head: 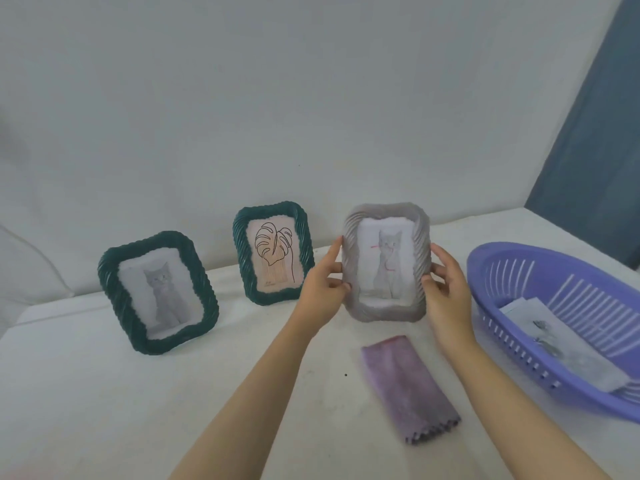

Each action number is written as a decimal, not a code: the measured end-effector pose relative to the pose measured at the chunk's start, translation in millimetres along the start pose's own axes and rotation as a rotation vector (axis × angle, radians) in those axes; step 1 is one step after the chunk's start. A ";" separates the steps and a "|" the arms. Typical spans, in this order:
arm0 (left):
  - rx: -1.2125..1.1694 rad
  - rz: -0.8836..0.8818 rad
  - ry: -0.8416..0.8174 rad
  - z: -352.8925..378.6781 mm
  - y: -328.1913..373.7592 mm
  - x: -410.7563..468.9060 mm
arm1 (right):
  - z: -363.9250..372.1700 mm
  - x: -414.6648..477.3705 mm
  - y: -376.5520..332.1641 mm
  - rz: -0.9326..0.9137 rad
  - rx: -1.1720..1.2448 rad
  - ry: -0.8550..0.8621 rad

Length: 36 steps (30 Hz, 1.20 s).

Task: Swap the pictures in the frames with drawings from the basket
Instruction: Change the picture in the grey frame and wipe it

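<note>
A grey ribbed frame [353, 265] with a grey cat picture is held upright between both hands. My left hand [323, 282] grips its left edge and my right hand [446, 282] grips its right edge. Two dark green frames stand on the white table. The left green frame [110, 289] holds a grey cat picture. The middle green frame [242, 251] holds a line drawing of a leaf. At the right a purple slotted basket [519, 265] holds paper drawings [568, 341].
A folded purple cloth [408, 386] lies on the table [104, 410] below the grey frame. A white wall stands behind the frames. A dark blue panel [595, 140] rises at the far right behind the basket.
</note>
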<state>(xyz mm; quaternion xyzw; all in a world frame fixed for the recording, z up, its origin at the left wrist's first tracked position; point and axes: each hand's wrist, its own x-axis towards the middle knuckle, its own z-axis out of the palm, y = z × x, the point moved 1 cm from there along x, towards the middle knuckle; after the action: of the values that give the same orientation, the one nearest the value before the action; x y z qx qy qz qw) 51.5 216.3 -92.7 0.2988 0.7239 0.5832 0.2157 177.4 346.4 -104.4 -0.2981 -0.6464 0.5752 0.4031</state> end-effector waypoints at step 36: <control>0.304 -0.155 0.368 -46.1 38.8 -201.1 | 43.8 -146.5 -69.0 0.361 0.258 -0.792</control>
<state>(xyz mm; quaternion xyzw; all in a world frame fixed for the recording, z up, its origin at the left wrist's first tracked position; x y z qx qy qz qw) 174.6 51.2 -51.7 0.1601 0.8513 0.4936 0.0771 217.8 188.9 -63.2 -0.1104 -0.6116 0.7818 0.0516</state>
